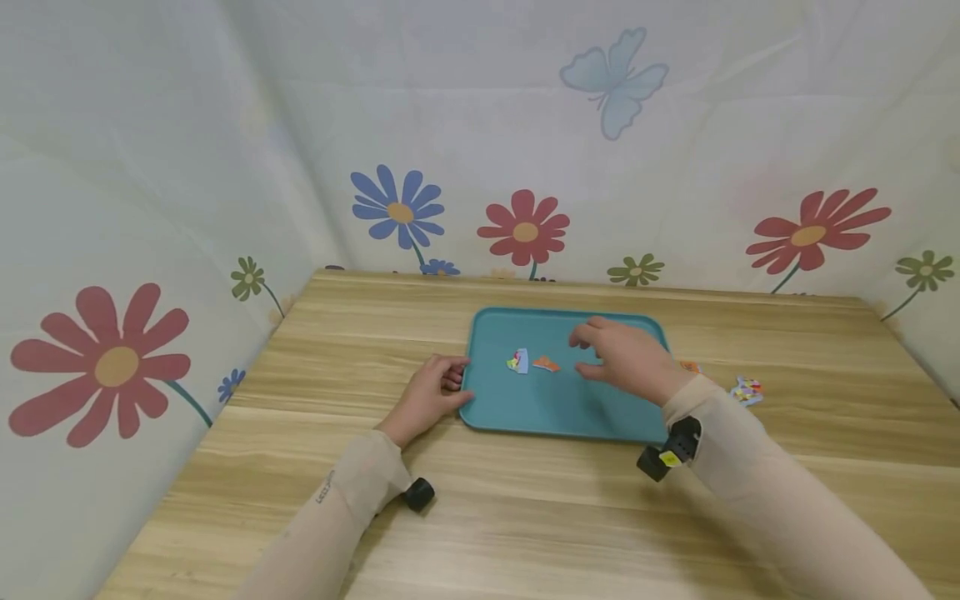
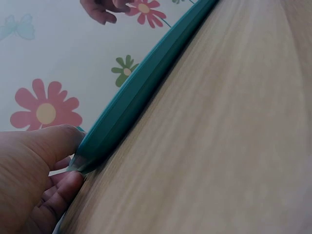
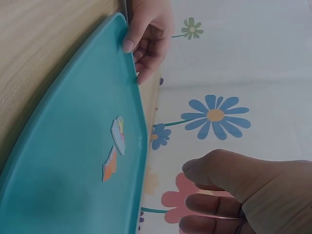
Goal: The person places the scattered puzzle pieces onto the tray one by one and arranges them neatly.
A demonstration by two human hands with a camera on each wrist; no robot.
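Observation:
A teal tray [image 1: 525, 412] lies on the wooden table. My left hand [image 1: 427, 396] holds the tray's left edge, thumb over the rim and the other fingers curled against its outer side; the left wrist view shows this grip [image 2: 44, 180] close up. Above the tray's right half hovers my right hand [image 1: 626, 358], fingers loosely bent and apart, nothing between them. On the tray, left of that hand, are two small cardboard puzzle pieces: a pale blue one [image 1: 518, 361] with coloured patches, and an orange one [image 1: 547, 364] beside it.
Right of the tray, an orange piece [image 1: 691, 367], partly hidden by the right arm, and a multicoloured piece [image 1: 747, 390] lie on the table [image 1: 510, 508]. A white curtain [image 1: 465, 100] with printed flowers hangs behind the table's far edge.

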